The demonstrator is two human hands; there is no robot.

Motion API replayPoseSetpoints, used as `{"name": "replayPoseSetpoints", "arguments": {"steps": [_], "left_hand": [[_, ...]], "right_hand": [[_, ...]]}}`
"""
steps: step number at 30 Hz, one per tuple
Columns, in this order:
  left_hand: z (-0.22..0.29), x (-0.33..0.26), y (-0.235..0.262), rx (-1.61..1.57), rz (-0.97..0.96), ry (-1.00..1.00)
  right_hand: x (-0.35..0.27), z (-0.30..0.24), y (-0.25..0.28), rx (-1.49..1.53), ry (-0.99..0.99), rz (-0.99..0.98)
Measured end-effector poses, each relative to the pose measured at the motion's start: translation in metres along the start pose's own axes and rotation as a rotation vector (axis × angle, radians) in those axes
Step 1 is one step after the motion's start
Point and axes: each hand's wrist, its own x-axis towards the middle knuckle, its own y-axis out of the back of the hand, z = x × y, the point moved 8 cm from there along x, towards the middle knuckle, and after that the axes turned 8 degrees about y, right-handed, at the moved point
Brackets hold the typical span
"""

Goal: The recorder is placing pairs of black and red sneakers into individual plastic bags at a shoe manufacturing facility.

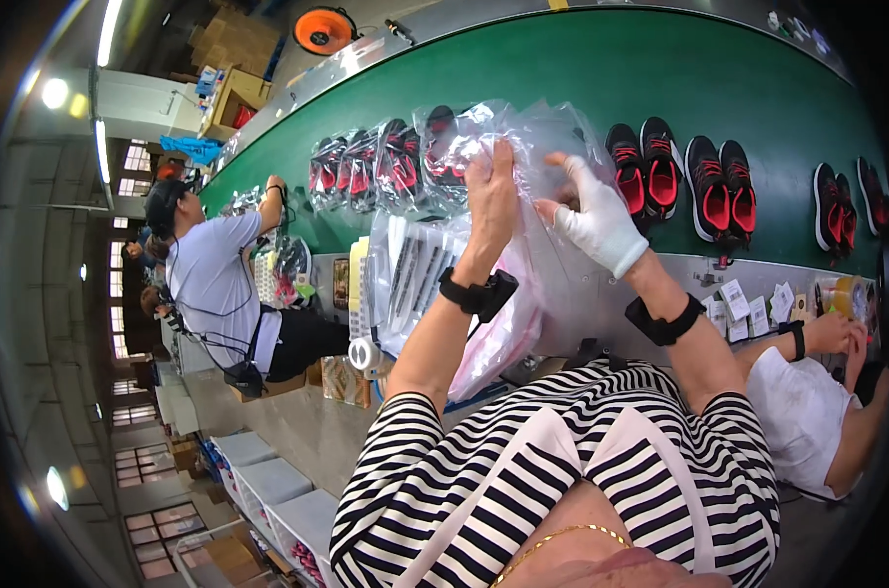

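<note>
The left hand (490, 191), bare, pinches the top edge of a clear plastic bag (523, 147) with fingers closed on it. The right hand (591, 220), in a white glove, grips the same bag from the other side, thumb and fingers closed on the film. The bag is held up above the green conveyor belt (562, 69), probably to open it. Both wrists carry one black strap each.

On the belt lie about four bagged pairs of shoes (376, 171) to the left, and three bare pairs of black-and-red shoes (679, 181) to the right. A stack of empty bags (415, 274) hangs near the belt edge. One co-worker (219, 284) stands at the left, and another person (807, 412) sits at the right.
</note>
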Motion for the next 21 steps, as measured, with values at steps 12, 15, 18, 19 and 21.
{"name": "replayPoseSetpoints", "arguments": {"steps": [12, 15, 18, 19, 21], "left_hand": [[-0.068, -0.009, 0.017, 0.033, -0.215, 0.633], [-0.066, -0.011, 0.023, -0.242, -0.02, 0.657], [-0.062, -0.01, 0.031, -0.274, 0.065, 0.584], [-0.047, -0.016, 0.016, -0.292, 0.148, 0.564], [-0.043, -0.016, 0.013, -0.112, 0.258, 0.328]], "right_hand": [[0.001, 0.007, -0.029, -1.045, 0.151, -0.074], [-0.006, -0.011, -0.024, -0.889, 0.41, -0.026], [-0.001, 0.05, -0.012, -0.094, -0.117, -0.199], [-0.003, 0.057, -0.013, -0.503, 0.036, -0.296], [-0.002, 0.079, -0.029, -1.065, 0.145, -0.462]]}}
